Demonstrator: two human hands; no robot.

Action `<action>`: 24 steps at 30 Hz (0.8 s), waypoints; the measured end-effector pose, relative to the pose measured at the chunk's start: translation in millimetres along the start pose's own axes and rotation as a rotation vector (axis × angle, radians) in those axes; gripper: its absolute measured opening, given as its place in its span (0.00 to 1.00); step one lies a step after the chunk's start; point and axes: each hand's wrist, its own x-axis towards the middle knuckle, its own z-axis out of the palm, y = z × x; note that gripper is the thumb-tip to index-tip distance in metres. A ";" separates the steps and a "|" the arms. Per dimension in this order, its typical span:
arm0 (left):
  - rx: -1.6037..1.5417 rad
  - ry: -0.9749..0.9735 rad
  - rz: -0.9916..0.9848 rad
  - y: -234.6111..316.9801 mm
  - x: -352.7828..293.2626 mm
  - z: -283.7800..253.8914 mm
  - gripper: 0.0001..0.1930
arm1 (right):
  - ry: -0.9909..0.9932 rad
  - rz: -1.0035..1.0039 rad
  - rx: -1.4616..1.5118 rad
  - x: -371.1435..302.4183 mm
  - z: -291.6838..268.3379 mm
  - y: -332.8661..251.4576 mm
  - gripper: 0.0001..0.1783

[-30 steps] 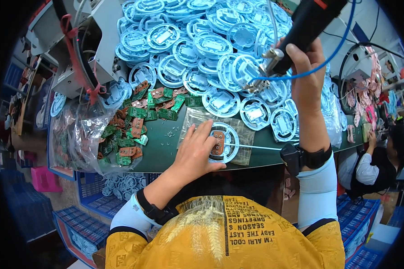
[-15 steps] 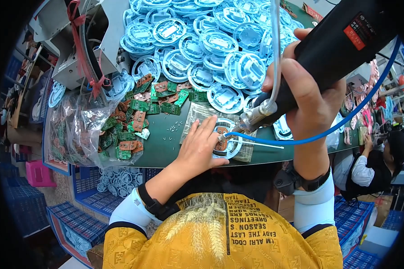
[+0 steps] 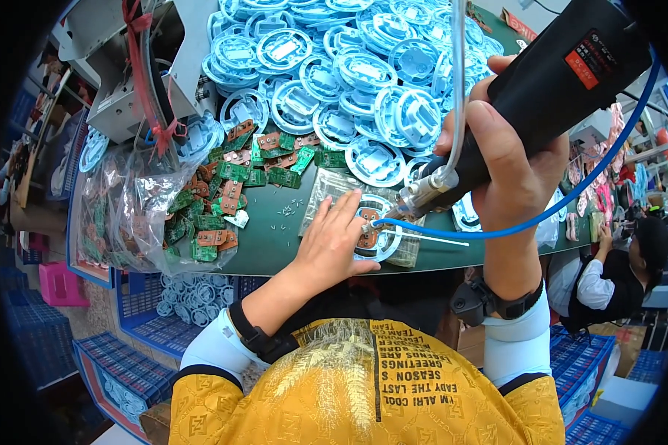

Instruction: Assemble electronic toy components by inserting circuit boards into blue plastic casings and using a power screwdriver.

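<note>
Head: right hand (image 3: 523, 159) is gripping black cylindrical driver (image 3: 553, 78), left hand (image 3: 330, 241) outstretched; blue plastic ring (image 3: 398, 241) is holding brown board (image 3: 365, 241); green-brown boards (image 3: 231, 199) lying loose.

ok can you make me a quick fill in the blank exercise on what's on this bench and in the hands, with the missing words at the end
1. The right hand grips a handheld tool whose body is ____.
2. The thin tube curving beneath the right hand is ____.
3. The left hand rests against a light-blue part shaped like a ____.
4. The clear plastic bag beside the loose circuit boards lies to the ____ of the left hand.

Missing words: black; blue; ring; left
</note>
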 end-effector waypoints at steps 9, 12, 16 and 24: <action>-0.003 0.058 0.031 0.3 -1.5 2.0 0.36 | 0.050 -0.010 0.050 -13.9 4.6 3.8 0.19; -0.015 0.038 0.017 -2.0 -4.3 2.4 0.38 | -0.061 0.005 0.019 -6.7 4.2 5.8 0.21; -0.002 0.061 0.034 -1.2 -11.6 3.9 0.38 | -0.015 -0.043 0.019 3.1 -2.9 0.2 0.25; 0.061 0.066 0.109 -8.2 -23.5 14.0 0.30 | 0.018 -0.133 -0.034 24.3 3.5 0.6 0.22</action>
